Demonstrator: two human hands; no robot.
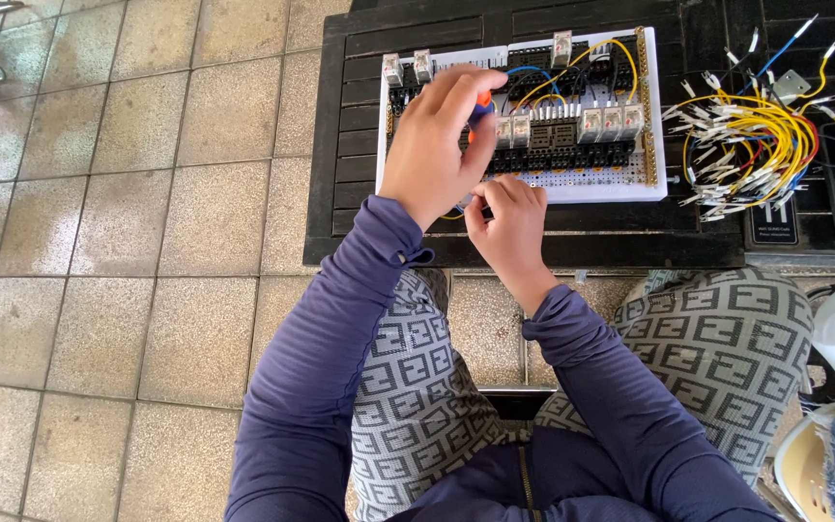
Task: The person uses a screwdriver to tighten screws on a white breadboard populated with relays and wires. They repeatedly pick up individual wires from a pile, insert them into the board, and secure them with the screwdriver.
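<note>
Loose wires (748,145) right of white board (654,116), beyond both hands.

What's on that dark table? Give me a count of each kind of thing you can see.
White wiring board: 1
Clear relay cubes in view: 8 (the left hand may hide more)
Orange-handled screwdriver: 1
Heap of loose wires: 1
Total: 11

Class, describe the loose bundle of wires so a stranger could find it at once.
Start at the dark slatted table. Right of the white wiring board lies the loose bundle of wires. Unlike the board's wires, it is a mostly yellow tangle, unconnected, with white-tipped ends.
</note>
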